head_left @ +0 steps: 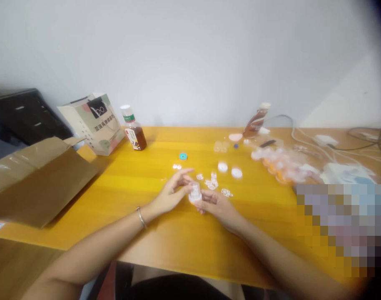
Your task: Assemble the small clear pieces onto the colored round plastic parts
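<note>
Above the middle of the table, both hands meet at a small clear plastic container (195, 192) with a whitish, slightly orange base. My left hand (173, 191) has its thumb against the upper part, with one finger stretched out past it. The fingers of my right hand (220, 206) pinch the lower part from the other side. Just beyond lie several white cut-out plastic pieces (212, 183) and two round white caps (222, 167). A turquoise disc (183, 156) lies farther back, with small white pieces (177, 166) near it. Blur hides the container's details.
An open cardboard box (43, 179) and a printed paper bag (95, 123) stand at left. Two drink bottles, one upright (135, 131) and one tilted-looking (256, 121), stand at the back. Blurred orange-and-white items (280, 164) and cables (315, 143) lie at right.
</note>
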Demonstrator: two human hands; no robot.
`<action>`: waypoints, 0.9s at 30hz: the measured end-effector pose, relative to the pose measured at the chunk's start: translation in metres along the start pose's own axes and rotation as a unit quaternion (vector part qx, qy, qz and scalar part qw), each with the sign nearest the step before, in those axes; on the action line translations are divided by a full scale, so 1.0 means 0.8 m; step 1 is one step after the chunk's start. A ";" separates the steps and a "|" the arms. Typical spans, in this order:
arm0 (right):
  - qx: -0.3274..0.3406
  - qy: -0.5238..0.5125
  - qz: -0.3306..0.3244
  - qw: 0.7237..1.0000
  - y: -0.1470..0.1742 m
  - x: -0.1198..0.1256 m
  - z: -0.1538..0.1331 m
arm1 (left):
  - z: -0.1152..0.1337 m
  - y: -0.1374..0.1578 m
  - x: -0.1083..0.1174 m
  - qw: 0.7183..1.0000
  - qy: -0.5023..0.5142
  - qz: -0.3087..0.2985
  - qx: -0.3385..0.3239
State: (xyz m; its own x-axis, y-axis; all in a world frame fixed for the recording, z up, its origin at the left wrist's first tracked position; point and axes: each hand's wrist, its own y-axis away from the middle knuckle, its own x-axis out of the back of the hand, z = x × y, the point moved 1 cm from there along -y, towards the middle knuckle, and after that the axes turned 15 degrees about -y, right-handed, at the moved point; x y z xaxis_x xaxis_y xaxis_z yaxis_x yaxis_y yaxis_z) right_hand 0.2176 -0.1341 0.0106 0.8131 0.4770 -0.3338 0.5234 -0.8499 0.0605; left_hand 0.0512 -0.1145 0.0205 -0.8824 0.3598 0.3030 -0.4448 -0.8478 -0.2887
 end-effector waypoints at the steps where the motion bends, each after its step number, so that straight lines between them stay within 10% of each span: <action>1: 0.000 0.000 0.000 1.000 0.000 0.000 0.000 | 0.001 0.001 -0.002 1.000 0.005 -0.011 0.003; 27: -0.004 -0.001 0.006 1.000 -0.001 0.000 -0.002 | -0.002 0.002 -0.006 0.998 0.039 0.034 0.032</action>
State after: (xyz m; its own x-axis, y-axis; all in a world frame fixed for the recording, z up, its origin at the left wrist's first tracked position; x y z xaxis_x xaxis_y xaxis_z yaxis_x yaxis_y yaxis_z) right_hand 0.2179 -0.1332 0.0123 0.8189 0.4667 -0.3342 0.5157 -0.8538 0.0714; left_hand 0.0548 -0.1170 0.0170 -0.9210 0.3272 0.2115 -0.3743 -0.8937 -0.2473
